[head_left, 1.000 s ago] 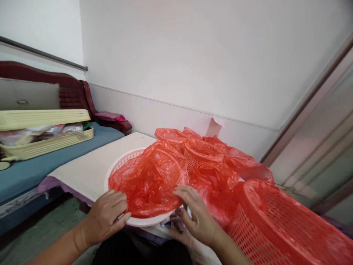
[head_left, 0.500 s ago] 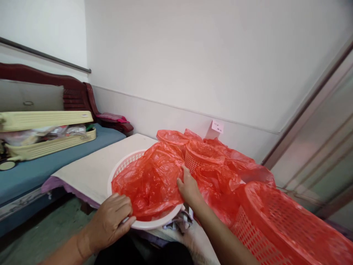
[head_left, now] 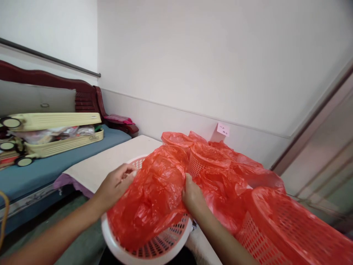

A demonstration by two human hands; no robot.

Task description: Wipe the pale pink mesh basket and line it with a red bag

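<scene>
A white plastic basket with lattice walls is tilted towards me, close to my lap. A thin, crumpled red plastic bag lies in and over it, leaving part of the lattice bare at the near right. My left hand is at the bag's upper left edge, its fingers curled and the thumb against the film. On the right side, my right hand is closed on the gathered bag, thumb up. Its fingertips are hidden behind the film.
Several red-lined baskets crowd the right, one large basket nearest me. A pale board lies under the baskets. A pink note is on the wall. Far left, a half-open yellow suitcase rests on a blue bed.
The white basket has come nearer and tipped towards me. My left hand has left its near left rim and moved up to the bag's edge. My right hand keeps hold of the bag.
</scene>
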